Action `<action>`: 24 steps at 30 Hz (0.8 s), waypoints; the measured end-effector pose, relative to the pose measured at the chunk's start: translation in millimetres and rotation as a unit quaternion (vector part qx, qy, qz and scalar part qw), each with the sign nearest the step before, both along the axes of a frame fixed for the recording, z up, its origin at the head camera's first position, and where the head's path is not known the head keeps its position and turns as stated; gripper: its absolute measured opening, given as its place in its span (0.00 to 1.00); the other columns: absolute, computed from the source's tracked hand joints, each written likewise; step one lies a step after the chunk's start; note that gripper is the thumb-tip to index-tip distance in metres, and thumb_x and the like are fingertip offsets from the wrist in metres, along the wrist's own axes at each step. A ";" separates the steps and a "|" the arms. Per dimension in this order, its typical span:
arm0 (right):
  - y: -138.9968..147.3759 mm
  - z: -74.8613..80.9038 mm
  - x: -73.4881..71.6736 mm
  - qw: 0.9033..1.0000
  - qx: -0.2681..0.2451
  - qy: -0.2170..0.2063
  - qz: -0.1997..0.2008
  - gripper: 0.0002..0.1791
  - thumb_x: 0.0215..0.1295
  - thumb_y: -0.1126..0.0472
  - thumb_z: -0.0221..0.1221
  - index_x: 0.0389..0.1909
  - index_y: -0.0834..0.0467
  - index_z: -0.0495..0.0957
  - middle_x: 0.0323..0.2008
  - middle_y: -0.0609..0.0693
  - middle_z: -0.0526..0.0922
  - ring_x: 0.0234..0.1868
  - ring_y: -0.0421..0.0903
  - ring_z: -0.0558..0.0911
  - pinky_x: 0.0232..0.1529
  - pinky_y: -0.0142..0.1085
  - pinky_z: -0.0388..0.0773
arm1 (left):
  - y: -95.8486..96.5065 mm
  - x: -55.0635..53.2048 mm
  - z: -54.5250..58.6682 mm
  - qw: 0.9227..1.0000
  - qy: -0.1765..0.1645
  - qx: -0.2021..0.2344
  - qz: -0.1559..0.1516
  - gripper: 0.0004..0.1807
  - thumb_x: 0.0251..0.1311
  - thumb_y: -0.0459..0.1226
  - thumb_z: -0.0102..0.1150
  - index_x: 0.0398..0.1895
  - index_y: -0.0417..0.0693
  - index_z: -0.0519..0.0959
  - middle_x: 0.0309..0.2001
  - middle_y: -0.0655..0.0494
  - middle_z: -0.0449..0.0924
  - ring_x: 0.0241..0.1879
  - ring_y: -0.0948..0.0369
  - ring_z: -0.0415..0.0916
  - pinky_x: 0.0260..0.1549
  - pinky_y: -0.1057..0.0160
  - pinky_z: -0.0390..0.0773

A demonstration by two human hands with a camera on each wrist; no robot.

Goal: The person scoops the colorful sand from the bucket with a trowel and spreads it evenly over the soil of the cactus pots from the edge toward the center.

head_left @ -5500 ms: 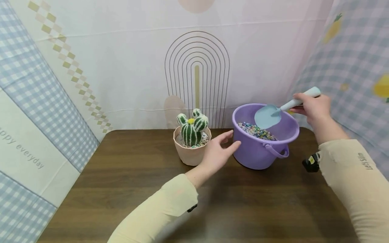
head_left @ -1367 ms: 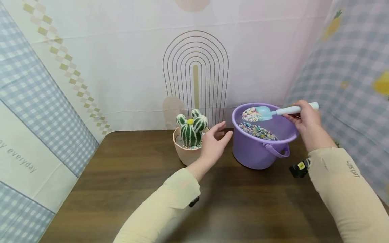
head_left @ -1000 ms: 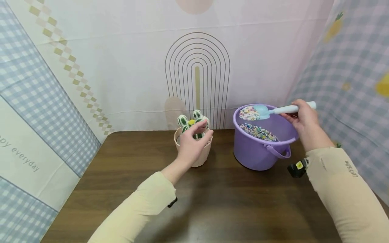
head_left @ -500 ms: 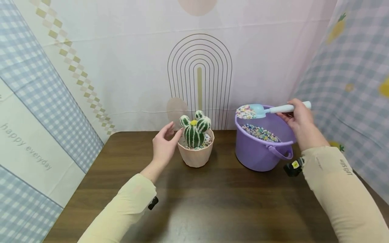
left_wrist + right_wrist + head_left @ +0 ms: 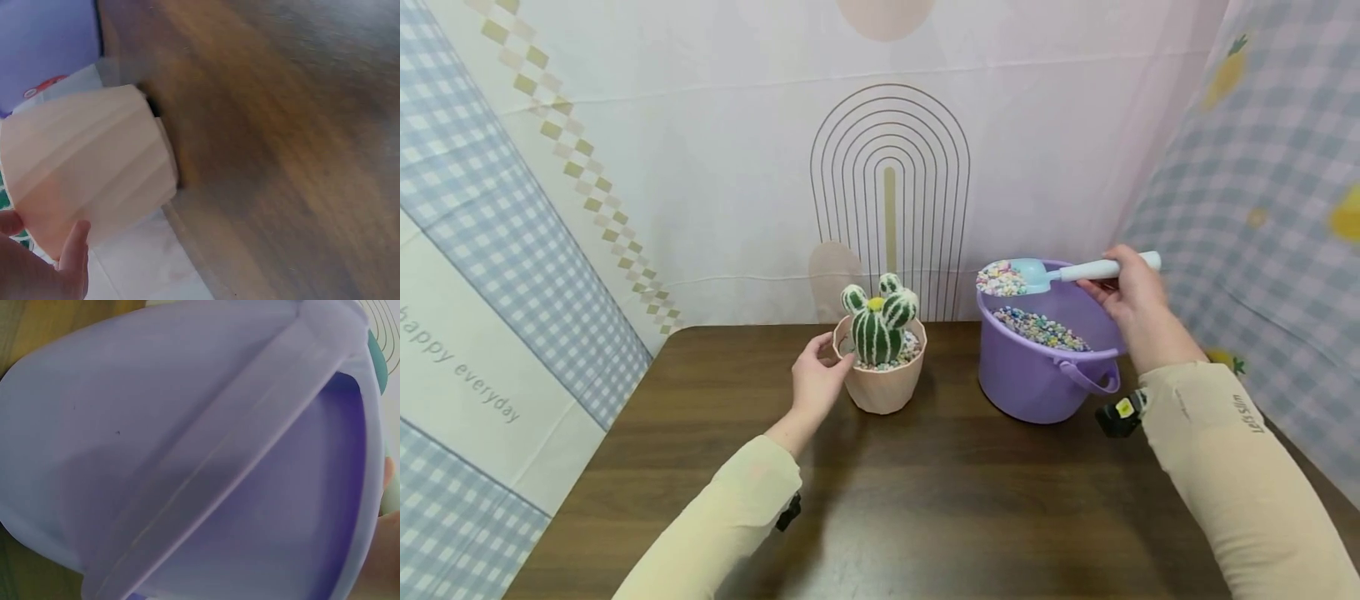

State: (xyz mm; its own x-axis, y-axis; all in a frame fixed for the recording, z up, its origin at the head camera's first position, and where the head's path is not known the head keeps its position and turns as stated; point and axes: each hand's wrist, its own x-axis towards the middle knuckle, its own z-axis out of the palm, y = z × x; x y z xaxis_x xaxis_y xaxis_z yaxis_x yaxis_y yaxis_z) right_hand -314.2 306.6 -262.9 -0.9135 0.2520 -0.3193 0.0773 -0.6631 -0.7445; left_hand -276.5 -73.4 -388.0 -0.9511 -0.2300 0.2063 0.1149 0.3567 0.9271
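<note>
My left hand (image 5: 816,383) holds the left side of a pale peach flowerpot (image 5: 883,393), its thumb at the front of the rim. A green-and-white striped cactus (image 5: 877,340) with a yellow flower stands in this pot among small stones. In the left wrist view, the fingers (image 5: 76,247) lie against the flowerpot's wall (image 5: 94,156). My right hand (image 5: 1138,292) grips the white handle of a light blue scoop (image 5: 1036,273), whose blade is heaped with multicoloured pebbles (image 5: 1000,279). The scoop hovers level at the top of a purple bucket (image 5: 1030,385), over its left rim.
More coloured pebbles (image 5: 1041,329) lie inside the bucket. Its purple carrying handle (image 5: 1086,379) hangs at the front right. Pot and bucket stand apart near the back edge of the brown wooden table (image 5: 925,500); a patterned cloth (image 5: 737,208) hangs behind.
My left hand has passed from between pot and bucket, across the cactus, to the pot's left side. The scoop, earlier tipped down into the bucket, has come up loaded and drifted left.
</note>
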 end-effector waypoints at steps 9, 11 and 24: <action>-0.5 0.9 1.9 1.000 0.003 0.010 0.017 0.06 0.62 0.67 0.53 0.31 0.58 0.64 0.19 0.55 0.74 0.21 0.49 0.78 0.21 0.39 0.82 | 1.8 -9.1 3.2 0.991 -0.051 0.120 -0.026 0.22 0.59 0.31 0.56 0.58 0.37 0.71 0.57 0.39 0.73 0.52 0.47 0.75 0.43 0.58 0.82; -0.2 1.7 2.3 1.000 0.007 0.011 0.020 0.06 0.62 0.67 0.52 0.31 0.58 0.64 0.19 0.55 0.74 0.21 0.49 0.78 0.21 0.38 0.82 | 6.1 -5.5 3.2 0.994 -0.043 0.102 -0.001 0.21 0.59 0.33 0.58 0.55 0.37 0.73 0.54 0.39 0.75 0.50 0.48 0.77 0.42 0.58 0.82; -3.7 -1.8 2.9 0.999 0.012 0.021 0.036 0.05 0.62 0.68 0.51 0.29 0.60 0.65 0.18 0.54 0.73 0.20 0.49 0.79 0.21 0.38 0.82 | 5.6 -13.2 0.5 0.986 -0.072 0.140 -0.048 0.21 0.61 0.32 0.55 0.58 0.36 0.72 0.54 0.37 0.75 0.48 0.53 0.77 0.41 0.59 0.83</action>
